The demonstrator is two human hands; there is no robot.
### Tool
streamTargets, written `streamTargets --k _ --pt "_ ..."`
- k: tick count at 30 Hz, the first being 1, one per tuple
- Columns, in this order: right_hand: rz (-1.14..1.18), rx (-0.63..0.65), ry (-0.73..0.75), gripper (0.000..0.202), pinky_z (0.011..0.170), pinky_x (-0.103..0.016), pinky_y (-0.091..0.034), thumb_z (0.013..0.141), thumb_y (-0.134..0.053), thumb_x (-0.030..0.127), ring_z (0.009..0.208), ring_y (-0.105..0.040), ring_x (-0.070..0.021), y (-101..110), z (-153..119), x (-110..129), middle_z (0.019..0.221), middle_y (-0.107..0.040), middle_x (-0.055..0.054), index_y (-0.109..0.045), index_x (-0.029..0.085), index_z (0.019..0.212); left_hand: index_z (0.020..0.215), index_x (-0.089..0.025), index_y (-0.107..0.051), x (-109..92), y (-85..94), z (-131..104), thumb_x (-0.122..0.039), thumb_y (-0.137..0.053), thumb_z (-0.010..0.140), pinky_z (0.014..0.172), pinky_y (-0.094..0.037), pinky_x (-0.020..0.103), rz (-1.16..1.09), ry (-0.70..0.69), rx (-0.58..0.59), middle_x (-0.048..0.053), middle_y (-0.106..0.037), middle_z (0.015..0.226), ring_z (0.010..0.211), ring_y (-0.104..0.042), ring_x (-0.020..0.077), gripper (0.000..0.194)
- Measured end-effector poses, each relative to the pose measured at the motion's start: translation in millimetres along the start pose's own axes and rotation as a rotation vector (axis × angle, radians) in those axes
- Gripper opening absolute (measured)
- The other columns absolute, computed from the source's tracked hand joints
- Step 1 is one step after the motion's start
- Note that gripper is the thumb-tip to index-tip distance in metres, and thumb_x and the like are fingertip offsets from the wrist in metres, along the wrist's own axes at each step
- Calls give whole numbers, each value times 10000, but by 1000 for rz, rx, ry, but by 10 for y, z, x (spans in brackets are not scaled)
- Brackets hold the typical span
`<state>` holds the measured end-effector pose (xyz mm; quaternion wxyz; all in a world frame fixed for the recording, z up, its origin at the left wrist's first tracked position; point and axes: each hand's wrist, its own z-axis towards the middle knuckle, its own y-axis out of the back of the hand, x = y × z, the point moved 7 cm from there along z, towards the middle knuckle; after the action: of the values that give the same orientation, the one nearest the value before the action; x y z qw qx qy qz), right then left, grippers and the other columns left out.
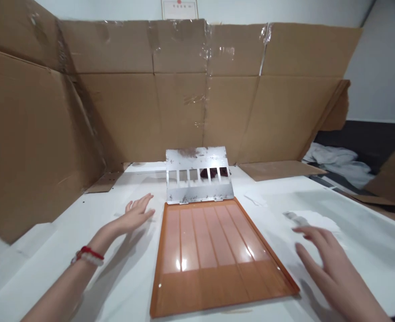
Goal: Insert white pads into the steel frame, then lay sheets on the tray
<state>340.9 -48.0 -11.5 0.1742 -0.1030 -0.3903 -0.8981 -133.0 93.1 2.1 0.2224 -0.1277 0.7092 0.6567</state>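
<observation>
An orange-brown board (197, 290) with a raised rim lies in front of me, with several long pinkish strips (204, 232) side by side on its glossy surface. At its far edge a silver metal plate (200, 192) stands tilted up, pierced by a row of rectangular openings and smeared with dark marks. Dark matter (214, 173) shows through its right-hand openings. My left hand (137, 214), fingers spread, hovers left of the board's far corner and holds nothing. To the right of the board, my right hand (328, 261) is open and empty, near a crumpled white tissue (318, 220).
Cardboard walls (177, 103) enclose the back and left of the white table (126, 286). A flat cardboard flap (278, 170) lies at the back right. Grey cloth (338, 158) is heaped beyond the table's right edge. White pieces (19, 250) lie at the left.
</observation>
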Motion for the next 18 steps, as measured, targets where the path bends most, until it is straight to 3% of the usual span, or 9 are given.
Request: streamTargets --k 3,6,9,12,18 --pt "39 337 -82 316 902 -449 -527 945 -459 389 1054 -670 -319 -379 613 -206 1137 -676 -150 -598 181 1139 1453 -200 -464 -18 44 480 -538 -470 855 1197 61 617 -98 -23 -49 133 -363 1619 1525 -198 388 687" --pt "151 566 -178 345 1019 -423 -485 944 -430 253 1151 -648 -297 -880 1253 -409 1268 -650 -197 -605 126 1213 1386 -203 -538 -164 22 978 -542 -478 818 1225 -86 562 -271 -89 -73 118 -473 1553 1480 -307 372 664" --pt "163 579 -209 328 986 -437 -515 903 -476 201 1107 -676 -318 -1360 1898 -557 1250 -676 -209 -661 115 1160 1316 -188 -599 -317 3 1356 -494 -520 744 1202 -263 478 -478 -181 -48 112 -571 1468 1410 -430 344 654" --pt "202 582 -218 321 957 -433 -546 867 -530 208 1059 -700 -321 -1823 2374 -671 1220 -707 -182 -702 147 1131 1276 -184 -633 -314 32 1546 -417 -541 674 1188 -309 469 -663 -232 9 110 -613 1423 1378 -482 343 652" --pt "317 581 -182 378 1036 -471 -503 869 -493 282 1174 -643 -345 -2426 2826 -836 1252 -696 -165 -698 169 1166 1077 -180 -727 -119 44 1906 -353 -562 680 1107 -430 504 -916 -187 216 112 -746 1152 1213 -622 342 464"
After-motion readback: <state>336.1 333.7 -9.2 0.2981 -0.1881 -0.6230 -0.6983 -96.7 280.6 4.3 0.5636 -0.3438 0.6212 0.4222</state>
